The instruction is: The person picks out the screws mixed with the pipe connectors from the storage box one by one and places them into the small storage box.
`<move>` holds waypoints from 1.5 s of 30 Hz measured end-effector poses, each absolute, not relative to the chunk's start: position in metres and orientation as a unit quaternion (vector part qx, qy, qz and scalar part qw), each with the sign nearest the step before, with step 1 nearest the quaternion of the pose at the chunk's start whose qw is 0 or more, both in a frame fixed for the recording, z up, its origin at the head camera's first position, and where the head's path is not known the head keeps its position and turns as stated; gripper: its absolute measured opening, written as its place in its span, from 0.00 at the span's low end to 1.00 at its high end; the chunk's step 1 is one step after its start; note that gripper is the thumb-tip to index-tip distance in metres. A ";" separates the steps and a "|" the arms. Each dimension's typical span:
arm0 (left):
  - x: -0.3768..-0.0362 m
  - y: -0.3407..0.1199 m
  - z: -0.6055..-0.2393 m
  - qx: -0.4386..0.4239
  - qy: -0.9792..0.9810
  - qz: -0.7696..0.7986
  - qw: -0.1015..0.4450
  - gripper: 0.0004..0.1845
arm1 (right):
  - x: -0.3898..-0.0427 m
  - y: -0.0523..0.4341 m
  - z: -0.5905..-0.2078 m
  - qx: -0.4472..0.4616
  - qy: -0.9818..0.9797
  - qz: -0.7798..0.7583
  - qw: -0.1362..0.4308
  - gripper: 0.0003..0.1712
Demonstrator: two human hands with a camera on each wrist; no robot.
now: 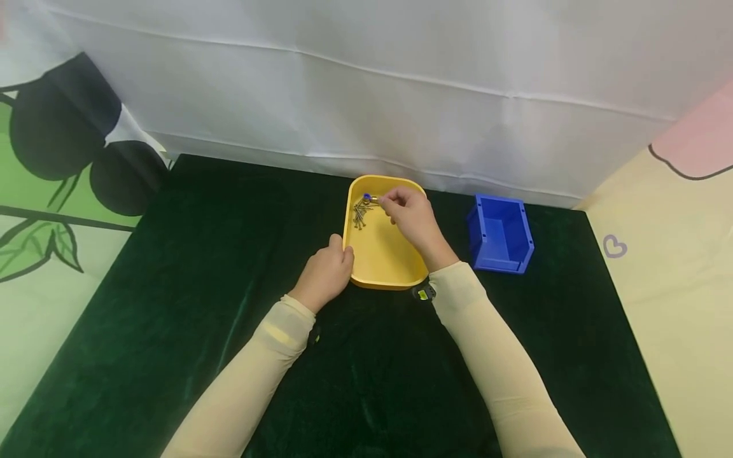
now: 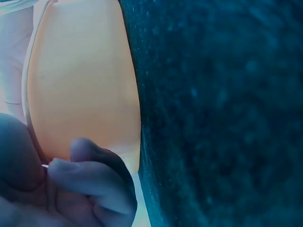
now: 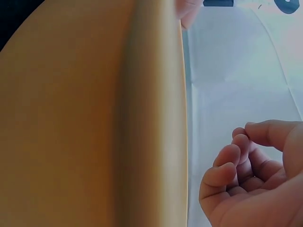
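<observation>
My left hand [image 1: 324,272] grips the near left side of a yellow tray [image 1: 389,257], thumb at the rim. In the left wrist view its curled fingers [image 2: 90,182] lie against the tray's outer wall. Over the tray's far half, my right hand [image 1: 415,219] pinches a small brass-coloured piece with a blue end [image 1: 368,198] between thumb and forefinger. In the right wrist view the thumb and forefinger tips meet, and the piece is hidden there. Several metal screws [image 1: 359,215] lie in a loose pile at the tray's far left, just below the blue end.
A blue open-fronted bin [image 1: 497,238] stands to the right of the tray, beyond my right wrist. Dark green cloth [image 1: 172,305] covers the table. A white fabric wall [image 1: 343,95] rises right behind the tray and bin.
</observation>
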State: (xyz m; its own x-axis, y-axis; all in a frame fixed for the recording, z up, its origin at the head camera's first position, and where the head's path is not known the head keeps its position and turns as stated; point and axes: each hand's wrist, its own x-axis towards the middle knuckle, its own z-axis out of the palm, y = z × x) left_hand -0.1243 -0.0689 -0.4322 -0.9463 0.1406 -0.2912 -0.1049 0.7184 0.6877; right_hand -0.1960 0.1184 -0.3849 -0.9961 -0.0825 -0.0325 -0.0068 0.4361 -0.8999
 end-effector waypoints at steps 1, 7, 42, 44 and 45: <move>-0.125 -0.068 -0.432 0.011 0.912 0.376 0.165 0.17 | -0.196 0.119 -0.385 -0.024 0.847 -0.529 0.040 0.14; -0.126 -0.068 -0.430 0.026 0.913 0.370 0.169 0.21 | -0.198 0.122 -0.387 -0.011 0.846 -0.530 0.058 0.18; -0.138 -0.068 -0.428 0.078 0.890 0.411 0.182 0.18 | -0.209 0.128 -0.386 0.030 0.882 -0.461 0.091 0.12; -0.139 -0.067 -0.428 0.079 0.890 0.411 0.183 0.18 | -0.210 0.129 -0.382 0.026 0.884 -0.459 0.090 0.11; -0.140 -0.067 -0.428 0.080 0.890 0.411 0.183 0.18 | -0.211 0.130 -0.380 0.022 0.884 -0.459 0.088 0.11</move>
State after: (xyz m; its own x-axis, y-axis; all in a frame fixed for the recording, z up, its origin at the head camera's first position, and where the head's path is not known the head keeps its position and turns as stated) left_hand -0.1397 -0.0666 -0.4277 -0.9204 0.2923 -0.2598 -0.0082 0.6497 0.7602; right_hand -0.2112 0.1297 -0.3801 -0.9834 -0.0425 -0.1764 0.1198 0.5783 -0.8070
